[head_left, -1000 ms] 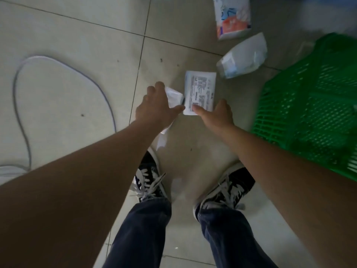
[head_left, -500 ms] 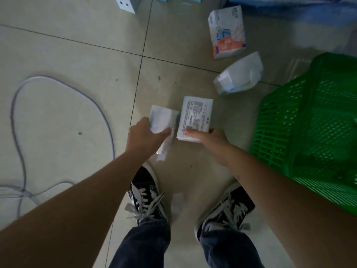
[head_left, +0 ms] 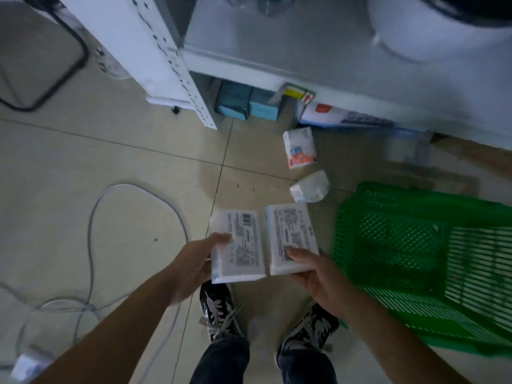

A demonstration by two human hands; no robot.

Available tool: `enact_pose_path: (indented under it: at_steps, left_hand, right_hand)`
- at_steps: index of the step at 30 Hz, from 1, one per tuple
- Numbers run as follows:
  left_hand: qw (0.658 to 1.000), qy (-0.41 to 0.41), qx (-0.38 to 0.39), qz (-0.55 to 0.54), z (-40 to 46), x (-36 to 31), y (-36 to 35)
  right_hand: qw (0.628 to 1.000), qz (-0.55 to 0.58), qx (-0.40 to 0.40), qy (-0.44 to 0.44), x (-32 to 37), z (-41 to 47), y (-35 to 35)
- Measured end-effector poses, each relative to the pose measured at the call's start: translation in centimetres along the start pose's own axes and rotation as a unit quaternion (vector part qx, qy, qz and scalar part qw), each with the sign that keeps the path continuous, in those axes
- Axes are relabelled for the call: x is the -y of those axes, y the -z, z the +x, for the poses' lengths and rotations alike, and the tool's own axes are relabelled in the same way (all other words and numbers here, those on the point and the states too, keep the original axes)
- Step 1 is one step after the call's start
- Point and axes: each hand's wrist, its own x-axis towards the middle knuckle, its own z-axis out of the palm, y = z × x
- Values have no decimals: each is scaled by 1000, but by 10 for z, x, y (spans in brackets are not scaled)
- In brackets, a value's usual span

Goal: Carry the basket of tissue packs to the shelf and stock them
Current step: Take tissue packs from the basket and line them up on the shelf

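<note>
My left hand [head_left: 191, 266] grips a white tissue pack [head_left: 241, 245], printed label up, thumb on top. Beside it my right hand [head_left: 315, 273] grips a second white tissue pack [head_left: 291, 236] the same way. Both packs are held above the floor in front of my feet. The green plastic basket [head_left: 415, 256] lies tipped on the floor to my right and looks empty. Two more tissue packs lie on the tiles: one with orange print [head_left: 299, 148] and a plain white one [head_left: 310, 187]. The white shelf [head_left: 277, 42] stands ahead.
Teal boxes [head_left: 248, 103] and a large white package [head_left: 332, 115] sit under the lowest shelf board. A grey cable [head_left: 91, 225] loops over the tiles at left, ending at a plug [head_left: 25, 367]. A black metal frame [head_left: 69, 67] stands at far left. My shoes [head_left: 221, 309] are below.
Both hands have lifted the two packs off the floor and turned them label up. The view has risen and tilted forward, so the shelf now shows.
</note>
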Motion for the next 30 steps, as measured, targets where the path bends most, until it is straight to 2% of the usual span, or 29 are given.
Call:
enact_pose_path:
  at_steps: [10, 14, 16, 18, 20, 22, 23, 26, 30]
  left_hand:
    - [988, -117, 38, -96, -191, -140, -34]
    - [978, -133, 39, -153, -280, -180, -43]
    - [976, -129, 22, -173, -323, -202, -50]
    - [980, -130, -21, -148, -354, -219, -53]
    - [980, -126, -38, -150, -386, -239, -56]
    - [973, -134, -9, -189, -421, -256, -62]
    - [971, -146, 10, -190, -442, -259, -64]
    - [966, -189, 28, -172, -502, -273, -71]
    - [954, -268, 74, -112, -571, -307, -80]
  right_hand:
    - [997, -15, -16, 79, 125, -199, -96]
    - [995, -6, -30, 95, 162, -296, -132]
    - [993, -8, -27, 114, 181, -350, -155]
    - [989, -55, -48, 129, 198, -392, -172]
    - [980, -109, -22, 164, 213, -439, -187]
    - [969, -116, -13, 218, 232, -475, -200]
    - [971, -120, -14, 207, 238, -491, -204]
    - [978, -97, -27, 184, 254, -537, -220]
    - [965, -64, -14, 253, 280, -583, -225]
